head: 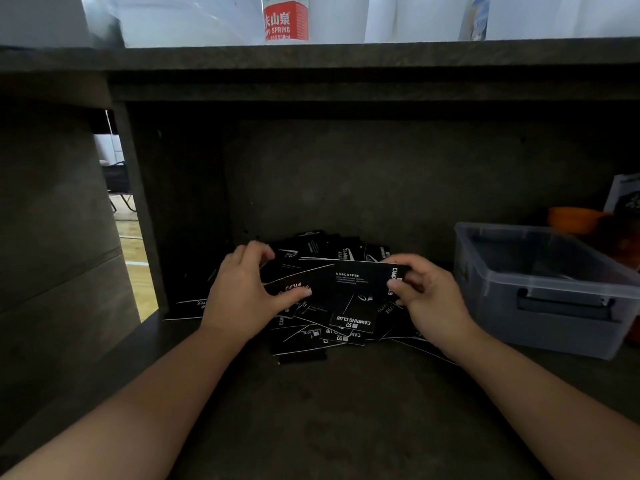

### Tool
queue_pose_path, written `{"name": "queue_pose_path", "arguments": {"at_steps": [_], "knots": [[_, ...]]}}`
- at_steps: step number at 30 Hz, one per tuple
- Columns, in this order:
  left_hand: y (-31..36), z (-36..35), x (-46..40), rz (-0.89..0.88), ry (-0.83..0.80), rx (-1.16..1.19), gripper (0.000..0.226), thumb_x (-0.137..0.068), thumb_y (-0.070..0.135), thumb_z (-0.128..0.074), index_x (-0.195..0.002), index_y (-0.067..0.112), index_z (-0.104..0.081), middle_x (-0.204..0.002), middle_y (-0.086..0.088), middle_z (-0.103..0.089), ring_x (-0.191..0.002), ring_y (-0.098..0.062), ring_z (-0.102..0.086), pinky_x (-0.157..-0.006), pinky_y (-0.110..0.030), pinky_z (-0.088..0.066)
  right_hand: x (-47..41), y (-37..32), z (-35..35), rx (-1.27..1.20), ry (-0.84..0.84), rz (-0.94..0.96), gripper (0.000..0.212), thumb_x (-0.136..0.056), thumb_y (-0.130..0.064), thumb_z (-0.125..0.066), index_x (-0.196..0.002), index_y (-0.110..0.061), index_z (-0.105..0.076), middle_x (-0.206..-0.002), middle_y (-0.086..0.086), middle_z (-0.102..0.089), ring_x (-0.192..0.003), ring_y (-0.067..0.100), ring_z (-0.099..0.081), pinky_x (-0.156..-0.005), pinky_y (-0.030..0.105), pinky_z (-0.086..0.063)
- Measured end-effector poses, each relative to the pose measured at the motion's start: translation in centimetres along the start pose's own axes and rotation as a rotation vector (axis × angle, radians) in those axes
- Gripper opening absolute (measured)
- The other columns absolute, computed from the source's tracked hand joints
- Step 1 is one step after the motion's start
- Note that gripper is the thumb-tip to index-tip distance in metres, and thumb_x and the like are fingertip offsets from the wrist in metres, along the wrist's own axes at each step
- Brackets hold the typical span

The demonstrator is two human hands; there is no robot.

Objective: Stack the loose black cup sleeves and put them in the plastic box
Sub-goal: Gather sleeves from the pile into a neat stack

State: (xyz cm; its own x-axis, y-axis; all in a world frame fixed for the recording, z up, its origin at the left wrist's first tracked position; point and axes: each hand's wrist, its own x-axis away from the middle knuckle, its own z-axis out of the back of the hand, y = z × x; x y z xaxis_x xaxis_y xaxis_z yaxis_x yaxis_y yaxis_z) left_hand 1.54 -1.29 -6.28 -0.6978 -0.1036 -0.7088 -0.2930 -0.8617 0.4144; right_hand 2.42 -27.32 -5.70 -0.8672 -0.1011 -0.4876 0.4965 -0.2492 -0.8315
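Two hands (242, 289) (433, 296) gripping one sleeve (346, 280) above pile (329, 327), plastic box (540, 327) alongside.

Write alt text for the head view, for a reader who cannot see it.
Both hands, left hand and right hand, hold one black cup sleeve by its ends over a loose pile of sleeves on a dark shelf. A clear plastic box sits to the right.

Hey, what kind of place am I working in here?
Probably a café or drinks counter's storage shelf: a pile of black cup sleeves printed with "coffee" and "Camping Club", a clear plastic box beside it, and a water bottle on the counter above.
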Motion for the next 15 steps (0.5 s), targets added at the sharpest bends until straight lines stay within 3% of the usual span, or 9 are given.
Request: {"name": "queue_pose_path", "arguments": {"at_steps": [5, 10, 12, 15], "knots": [[1.8, -0.1, 0.2, -0.099, -0.03, 0.043, 0.065, -0.061, 0.063, -0.076, -0.112, 0.032, -0.052, -0.107, 0.019, -0.051, -0.087, 0.0, -0.054, -0.073, -0.023, -0.049, 0.2, -0.4, -0.5, 0.023, -0.04, 0.043, 0.033, -0.093, 0.0, -0.057, -0.1, -0.032, -0.062, -0.09, -0.006, -0.071, -0.081, 0.001, -0.066, -0.063, 0.014, -0.05], [1.9, -0.6, 0.0, -0.195, 0.021, 0.045, 0.087, -0.058, 0.046, -0.085, -0.129, 0.024, -0.04, -0.13, 0.008, -0.036, -0.117, -0.007, -0.033, -0.1, -0.029, -0.034, 0.2, -0.3, -1.1, 0.127, -0.08, 0.081, 0.032, -0.091, -0.008, -0.063, -0.1, -0.039, -0.061, -0.093, -0.008, -0.07, -0.087, 0.004, -0.066, -0.075, 0.025, -0.056], [1.6, -0.4, -0.1, -0.229, -0.042, 0.023, 0.075, -0.064, 0.038, -0.082, -0.127, 0.024, -0.044, -0.126, 0.013, -0.04, -0.118, -0.004, -0.029, -0.104, -0.032, -0.031, 0.2, -0.2, -1.2, 0.136, -0.077, 0.094, 0.033, -0.089, -0.008, -0.066, -0.098, -0.039, -0.062, -0.091, -0.008, -0.07, -0.086, 0.004, -0.067, -0.077, 0.027, -0.057], [1.6, -0.1, 0.2, -0.282, -0.111, 0.086, 0.041, -0.075, 0.026, -0.077, -0.112, 0.027, -0.058, -0.101, 0.031, -0.042, -0.103, 0.005, -0.041, -0.095, -0.025, -0.042, 0.3, -0.3, -1.4, 0.155, -0.073, 0.114, 0.026, -0.085, -0.012, -0.071, -0.099, -0.034, -0.066, -0.091, -0.012, -0.07, -0.088, 0.0, -0.065, -0.079, 0.02, -0.053]]}}
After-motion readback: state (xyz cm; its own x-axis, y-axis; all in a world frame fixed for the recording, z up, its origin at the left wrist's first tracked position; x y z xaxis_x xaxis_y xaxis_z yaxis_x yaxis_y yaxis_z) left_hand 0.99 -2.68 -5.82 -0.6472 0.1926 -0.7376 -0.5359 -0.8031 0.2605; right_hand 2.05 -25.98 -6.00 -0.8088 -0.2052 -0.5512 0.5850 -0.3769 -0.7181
